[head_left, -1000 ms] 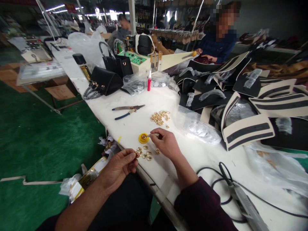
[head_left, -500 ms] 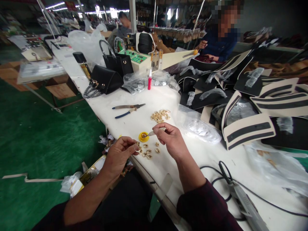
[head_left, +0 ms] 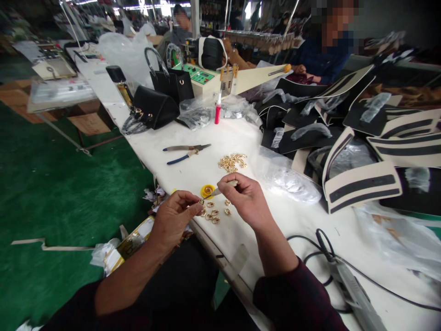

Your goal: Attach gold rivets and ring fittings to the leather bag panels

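Observation:
My left hand pinches a small gold metal ring between thumb and fingertips, above the table's near edge. My right hand grips the pale handle of a thin screwdriver-like tool; its tip points left and reaches the ring, though whether they touch I cannot tell. Just behind the tip sits a round yellow dish with small gold pieces in it. Several loose gold rings lie on the white table between my hands. Farther back is a heap of gold hardware.
Pliers lie at the back left, and a red bottle stands behind. Black handbags are at the far left. Black and cream panels pile up on the right. A grey corded device lies front right. A co-worker sits opposite.
The tool's tip has moved from the yellow dish down and left to the ring in my left hand. The whole view has shifted slightly.

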